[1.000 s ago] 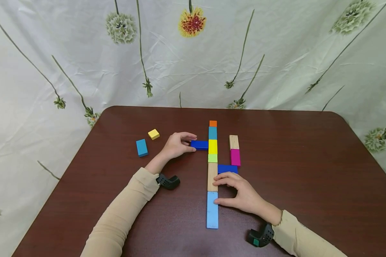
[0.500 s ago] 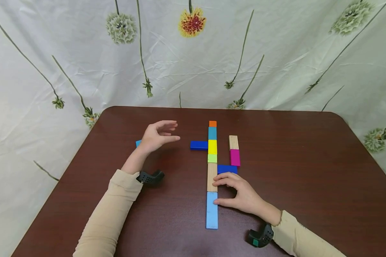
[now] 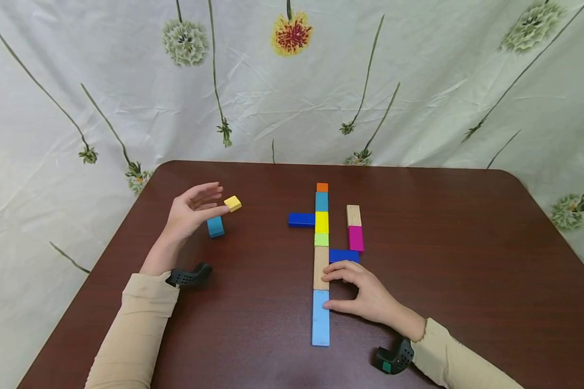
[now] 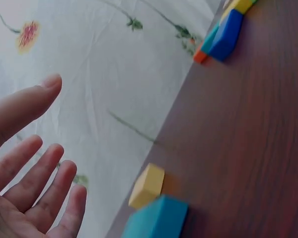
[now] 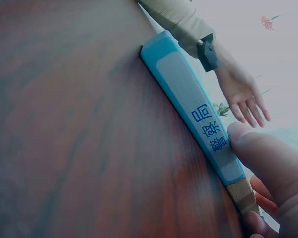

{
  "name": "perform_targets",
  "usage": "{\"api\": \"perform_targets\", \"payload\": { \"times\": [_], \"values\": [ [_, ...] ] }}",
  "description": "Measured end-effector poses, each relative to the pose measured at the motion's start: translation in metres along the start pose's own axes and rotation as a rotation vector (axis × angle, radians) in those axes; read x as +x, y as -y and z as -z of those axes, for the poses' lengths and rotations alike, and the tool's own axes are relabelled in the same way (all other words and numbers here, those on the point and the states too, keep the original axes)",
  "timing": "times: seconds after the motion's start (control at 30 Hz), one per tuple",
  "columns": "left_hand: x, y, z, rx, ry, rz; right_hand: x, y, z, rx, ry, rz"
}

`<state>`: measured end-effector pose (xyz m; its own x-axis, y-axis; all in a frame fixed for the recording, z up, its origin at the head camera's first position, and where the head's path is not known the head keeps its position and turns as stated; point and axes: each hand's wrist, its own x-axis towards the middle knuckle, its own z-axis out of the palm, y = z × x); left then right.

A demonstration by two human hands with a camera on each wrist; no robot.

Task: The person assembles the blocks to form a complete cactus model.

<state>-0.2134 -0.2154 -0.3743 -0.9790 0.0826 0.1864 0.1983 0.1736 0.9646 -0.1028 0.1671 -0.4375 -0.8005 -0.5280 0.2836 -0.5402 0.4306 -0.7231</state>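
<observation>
My left hand (image 3: 190, 213) hovers over the left of the table, fingers apart and holding nothing. Just by it in the head view are a small yellow block (image 3: 232, 203) and a teal block (image 3: 216, 227), partly hidden behind the thumb. My right hand (image 3: 365, 289) rests at the side of a straight row of blocks. Its thumb touches the long light blue block (image 3: 320, 327), which bears printed characters in the right wrist view; its fingertips touch the plain wooden block (image 3: 320, 256). Farther up the row come green (image 3: 321, 239), yellow, blue and orange blocks.
A dark blue block (image 3: 301, 220) juts left from the row. Another dark blue block (image 3: 343, 255) juts right and meets a magenta block (image 3: 356, 238), with a plain wooden block (image 3: 353, 215) beyond it. A flowered cloth (image 3: 253, 81) hangs behind the brown table (image 3: 457, 227).
My left hand has let go of the dark blue block at the row's left side and moved left to the loose yellow and teal blocks. My right hand has stayed in place.
</observation>
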Motion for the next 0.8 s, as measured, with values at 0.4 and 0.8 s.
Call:
{"api": "perform_targets", "payload": {
  "times": [0.4, 0.8],
  "values": [
    [-0.009, 0.031, 0.038, 0.111, -0.025, 0.106, 0.0, 0.0, 0.0, -0.006, -0.001, 0.001],
    [-0.007, 0.044, 0.04, 0.277, 0.186, 0.128, 0.0, -0.001, 0.0, -0.003, -0.004, 0.007]
  ]
}}
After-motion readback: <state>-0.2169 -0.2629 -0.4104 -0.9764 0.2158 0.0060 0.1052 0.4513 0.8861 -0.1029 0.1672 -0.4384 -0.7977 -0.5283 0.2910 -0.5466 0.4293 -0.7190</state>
